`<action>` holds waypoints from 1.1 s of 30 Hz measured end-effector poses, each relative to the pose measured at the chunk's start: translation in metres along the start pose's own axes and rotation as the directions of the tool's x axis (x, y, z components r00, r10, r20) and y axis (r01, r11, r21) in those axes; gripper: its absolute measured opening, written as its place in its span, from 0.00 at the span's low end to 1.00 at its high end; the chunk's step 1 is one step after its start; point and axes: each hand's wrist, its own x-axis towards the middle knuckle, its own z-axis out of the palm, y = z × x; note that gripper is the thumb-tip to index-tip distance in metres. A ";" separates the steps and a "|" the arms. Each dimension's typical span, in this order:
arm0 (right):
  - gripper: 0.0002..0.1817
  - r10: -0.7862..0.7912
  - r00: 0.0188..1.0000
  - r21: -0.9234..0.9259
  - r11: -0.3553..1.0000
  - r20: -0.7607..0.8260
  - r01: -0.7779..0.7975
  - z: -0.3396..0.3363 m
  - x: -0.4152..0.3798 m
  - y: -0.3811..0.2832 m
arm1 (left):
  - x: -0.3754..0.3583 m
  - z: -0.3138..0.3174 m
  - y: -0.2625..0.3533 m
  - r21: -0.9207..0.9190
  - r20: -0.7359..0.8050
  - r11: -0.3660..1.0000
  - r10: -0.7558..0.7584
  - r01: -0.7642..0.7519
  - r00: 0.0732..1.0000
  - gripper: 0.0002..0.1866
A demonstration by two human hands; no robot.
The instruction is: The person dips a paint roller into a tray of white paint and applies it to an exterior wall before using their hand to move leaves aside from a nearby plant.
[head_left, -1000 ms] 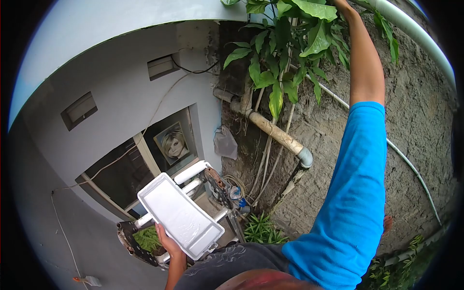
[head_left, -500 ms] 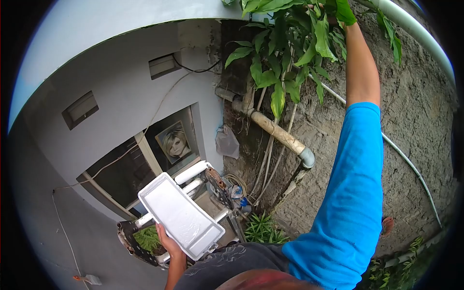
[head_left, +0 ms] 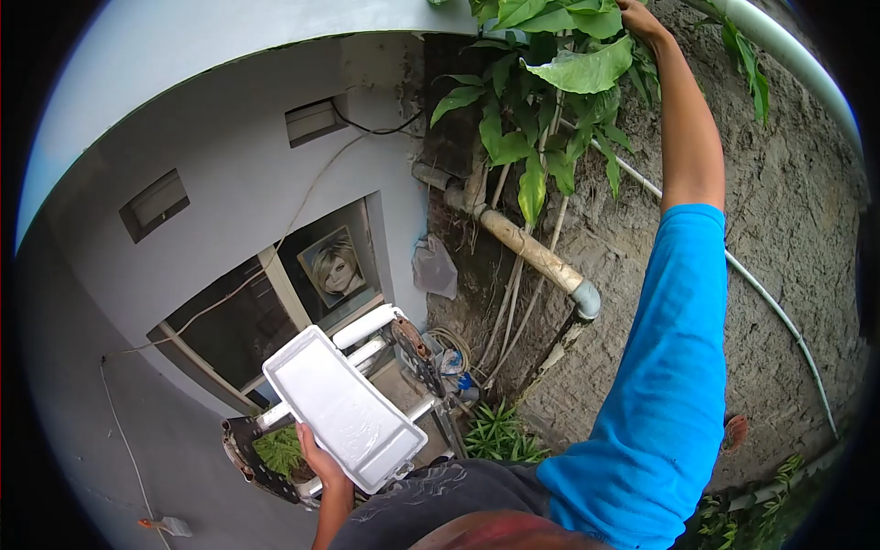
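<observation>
1. Tray [head_left: 344,408]: a white, shallow, oblong container with raised walls, tilted in view above the white rails [head_left: 365,325]. Its contents [head_left: 353,417] are white and glossy, with faint ripples toward the lower end; whether they are liquid or set cannot be told.
2. Left hand [head_left: 323,461]: at the tray's lower left long side, fingers against the edge; their grip beneath is hidden.
3. Right hand [head_left: 643,20]: raised to the broad green leaves [head_left: 587,66] at the upper margin, fingers bent beside them. The frame edge crops the hand, so what the fingers pinch, if anything, cannot be told.
4. Bag [head_left: 434,267]: grey, hanging at the wall corner; contents indiscernible.
5. Green plant [head_left: 280,451]: partly hidden by the rails; its base is obscured.
6. Coiled hose [head_left: 451,345]: near small blue items [head_left: 466,379], too small to identify.
</observation>
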 end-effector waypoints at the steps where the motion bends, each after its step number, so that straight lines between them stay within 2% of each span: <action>1: 0.14 0.005 1.000 -0.097 0.995 -0.020 -0.007 -0.002 0.001 -0.003 | 0.000 0.000 0.000 0.000 0.001 1.000 -0.001 0.001 1.000 0.27; 2: 0.15 -0.124 0.991 -0.213 0.971 -0.050 0.111 -0.017 0.025 0.018 | 0.001 -0.001 -0.001 -0.022 0.014 1.000 -0.003 0.003 1.000 0.27; 3: 0.15 -0.123 0.991 -0.213 0.971 -0.051 0.109 -0.032 0.047 0.037 | 0.001 -0.001 -0.002 -0.044 0.028 0.999 -0.004 0.005 1.000 0.27; 5: 0.15 -0.319 0.944 -0.189 0.925 0.084 0.329 -0.050 0.073 0.061 | 0.000 0.001 0.000 -0.038 0.027 0.999 -0.002 0.003 1.000 0.27; 7: 0.14 -0.194 0.977 -0.100 0.978 -0.088 0.185 -0.043 0.056 0.043 | 0.000 0.000 -0.001 -0.035 0.025 0.999 -0.001 0.001 1.000 0.27; 9: 0.14 -0.111 0.967 0.054 0.991 -0.228 0.126 -0.041 0.045 0.027 | 0.003 -0.005 -0.004 -0.018 0.026 1.000 0.001 -0.001 1.000 0.27; 12: 0.14 -0.013 0.933 0.319 0.938 -0.359 0.136 -0.049 0.041 0.017 | 0.002 -0.003 -0.003 -0.008 -0.007 1.000 0.005 -0.005 1.000 0.27; 15: 0.14 0.068 0.891 0.540 0.815 -0.449 0.210 -0.065 0.040 0.012 | 0.001 0.000 -0.001 0.000 -0.025 1.000 -0.010 0.010 1.000 0.26; 19: 0.14 0.124 0.842 0.641 0.708 -0.525 0.296 -0.090 0.039 0.005 | -0.001 0.002 0.002 0.003 -0.007 1.000 -0.013 0.013 1.000 0.27; 22: 0.12 0.175 0.792 0.636 0.705 -0.584 0.313 -0.111 0.035 0.007 | -0.001 0.002 0.001 -0.007 -0.042 1.000 -0.024 0.024 0.999 0.27; 24: 0.11 0.153 0.714 0.558 0.739 -0.683 0.376 -0.122 0.027 0.000 | -0.004 0.005 0.005 -0.020 -0.027 0.999 -0.043 0.043 0.999 0.27; 25: 0.11 0.118 0.644 0.480 0.769 -0.756 0.423 -0.123 0.019 -0.011 | -0.002 0.004 0.004 -0.021 -0.027 0.999 -0.044 0.043 0.999 0.27; 28: 0.09 -0.123 0.348 0.093 0.835 -0.929 0.543 -0.107 -0.010 -0.059 | 0.002 -0.005 -0.003 -0.026 -0.003 0.999 -0.032 0.032 0.999 0.27; 31: 0.08 -0.441 0.154 -0.257 0.734 -0.884 0.629 -0.049 -0.057 -0.128 | 0.004 -0.008 -0.006 -0.043 0.047 0.999 -0.025 0.027 0.999 0.27; 33: 0.08 -0.645 0.134 -0.383 0.594 -0.753 0.708 0.008 -0.090 -0.173 | 0.004 -0.007 -0.005 -0.032 0.045 0.999 -0.018 0.020 0.999 0.27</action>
